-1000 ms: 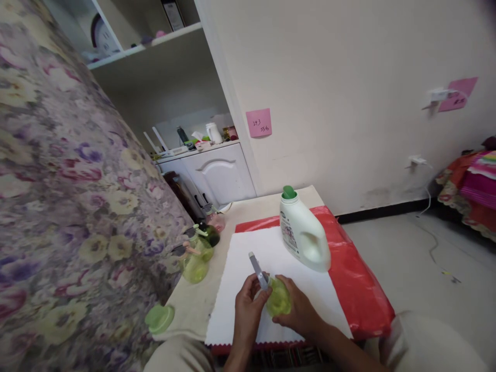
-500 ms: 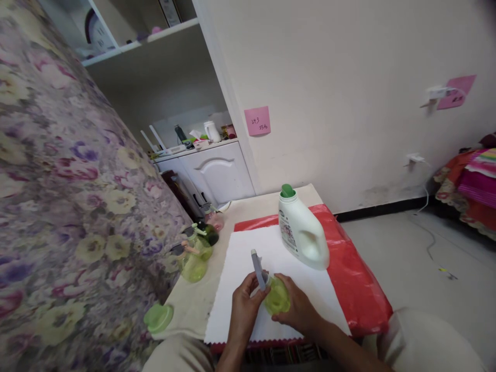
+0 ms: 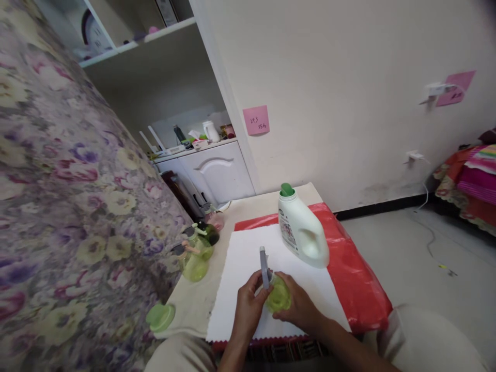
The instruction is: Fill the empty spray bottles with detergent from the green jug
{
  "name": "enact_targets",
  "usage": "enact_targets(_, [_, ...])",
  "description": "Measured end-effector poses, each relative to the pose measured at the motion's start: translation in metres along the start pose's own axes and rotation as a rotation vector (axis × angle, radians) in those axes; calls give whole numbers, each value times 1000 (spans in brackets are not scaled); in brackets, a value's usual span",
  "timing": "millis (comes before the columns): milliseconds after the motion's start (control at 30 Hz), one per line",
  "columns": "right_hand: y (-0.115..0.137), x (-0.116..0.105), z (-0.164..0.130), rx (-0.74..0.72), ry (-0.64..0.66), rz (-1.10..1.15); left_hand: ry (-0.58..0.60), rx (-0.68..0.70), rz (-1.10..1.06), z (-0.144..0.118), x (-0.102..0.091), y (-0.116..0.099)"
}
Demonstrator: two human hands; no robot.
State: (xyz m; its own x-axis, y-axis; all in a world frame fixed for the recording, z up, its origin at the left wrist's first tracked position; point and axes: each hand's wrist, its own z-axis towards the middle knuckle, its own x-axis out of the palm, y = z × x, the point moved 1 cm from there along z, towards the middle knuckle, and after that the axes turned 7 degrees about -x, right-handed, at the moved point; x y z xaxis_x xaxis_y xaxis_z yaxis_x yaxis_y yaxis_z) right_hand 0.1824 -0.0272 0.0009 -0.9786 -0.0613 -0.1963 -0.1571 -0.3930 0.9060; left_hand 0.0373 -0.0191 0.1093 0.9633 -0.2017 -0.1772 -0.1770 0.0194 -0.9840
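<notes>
Over the front of a white sheet (image 3: 236,289), a small spray bottle is held between both hands. Its translucent yellow-green body (image 3: 279,295) is wrapped by my right hand (image 3: 298,305) from the right side. My left hand (image 3: 250,302) pinches the grey spray head (image 3: 265,268) where it meets the bottle's neck. The head stands nearly upright, its top pointing away from me. Whether it is fully seated on the neck I cannot tell. Behind my hands, a pale green detergent jug (image 3: 304,230) stands uncapped at the top, with a green spout showing.
Several spray bottles (image 3: 196,266) line the table's left edge, yellow-green, dark green and pink. A light green cap (image 3: 160,316) sits at the near left corner. Red plastic sheeting (image 3: 356,284) covers the table's right side. A floral curtain (image 3: 77,206) hangs close on the left.
The grey spray head has turned more upright and shifted slightly right in my left hand. Both hands keep their hold on the bottle. The camera view has moved a little.
</notes>
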Motion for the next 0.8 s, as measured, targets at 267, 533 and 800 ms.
enact_targets(267, [-3, 1, 0, -8, 4, -7, -109, 34, 28, -5, 9, 1])
enact_targets(533, [-3, 1, 0, 3, -13, -4, -59, 98, 85, -2, 3, -3])
enact_targets(800, [1, -1, 1, 1, -10, 18, 3, 134, 273, 2, -3, -9])
